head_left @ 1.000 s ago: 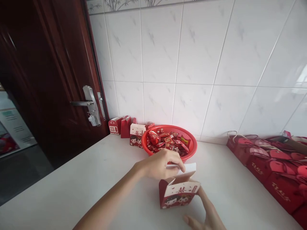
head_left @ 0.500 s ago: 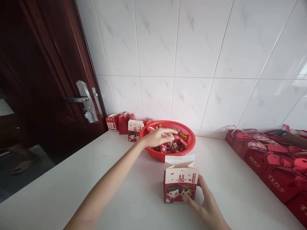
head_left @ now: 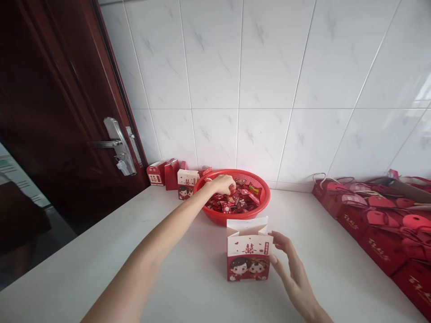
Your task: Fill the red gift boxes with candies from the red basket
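Note:
My left hand (head_left: 222,184) is down among the red-wrapped candies (head_left: 240,202) in a red plastic basket (head_left: 220,218); its fingers are bent together, and what they pinch is hidden. In front of the basket an open-topped red and white box (head_left: 248,258) with two cartoon faces stands upright on the white table. My right hand (head_left: 288,264) is at the box's right side, thumb and fingers apart, with the fingertips close to its edge and not gripping it.
Small red and white boxes (head_left: 187,183) stand left of the basket by the tiled wall. Rows of red gift bags (head_left: 379,249) line the right side. A dark wooden door (head_left: 67,112) is at the left, and part of a person (head_left: 23,224) shows beyond it.
My left hand has moved left within the basket and its fingers have closed down into the candies. My right hand has loosened from the box and opened beside it.

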### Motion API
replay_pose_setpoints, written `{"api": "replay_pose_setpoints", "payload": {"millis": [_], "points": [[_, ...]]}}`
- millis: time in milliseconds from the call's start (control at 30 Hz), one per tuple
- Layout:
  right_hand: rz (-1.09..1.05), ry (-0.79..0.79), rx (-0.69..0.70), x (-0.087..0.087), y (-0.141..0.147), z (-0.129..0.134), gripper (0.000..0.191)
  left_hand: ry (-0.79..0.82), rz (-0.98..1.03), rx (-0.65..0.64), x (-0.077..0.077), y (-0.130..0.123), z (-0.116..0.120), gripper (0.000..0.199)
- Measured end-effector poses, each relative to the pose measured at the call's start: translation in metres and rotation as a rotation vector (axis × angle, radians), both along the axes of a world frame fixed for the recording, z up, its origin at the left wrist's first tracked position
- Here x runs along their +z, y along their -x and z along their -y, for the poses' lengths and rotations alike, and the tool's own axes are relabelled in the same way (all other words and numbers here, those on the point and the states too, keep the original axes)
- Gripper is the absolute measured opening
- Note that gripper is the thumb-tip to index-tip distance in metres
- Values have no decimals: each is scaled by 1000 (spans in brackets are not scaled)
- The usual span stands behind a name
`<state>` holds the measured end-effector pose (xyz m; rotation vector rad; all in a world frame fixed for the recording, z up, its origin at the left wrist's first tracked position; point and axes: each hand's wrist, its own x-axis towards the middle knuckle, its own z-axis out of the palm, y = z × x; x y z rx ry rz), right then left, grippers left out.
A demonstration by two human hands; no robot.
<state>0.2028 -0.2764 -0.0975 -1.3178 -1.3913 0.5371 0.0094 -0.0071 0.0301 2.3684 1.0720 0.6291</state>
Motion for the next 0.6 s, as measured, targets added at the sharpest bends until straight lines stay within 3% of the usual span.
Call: {"api": "replay_pose_setpoints", "payload": {"millis": [100, 233, 400, 500, 600], "points": [[-90, -33, -90, 10, -9, -14, 44, 41, 29, -55, 9, 11, 4, 11], [-229, -141, -185, 46, -15, -51, 36, 105, 344, -75, 12, 9, 23, 28], [-415, -170, 6, 97, 2, -106, 36, 217, 622, -164, 6, -30, 53, 35], [-564, -119, 121, 106, 13, -132, 37, 256, 674, -223, 4, -51, 57, 31], [-815, -141, 116, 103, 13, -151, 25, 260, 673, -187, 2, -54, 46, 28]]}}
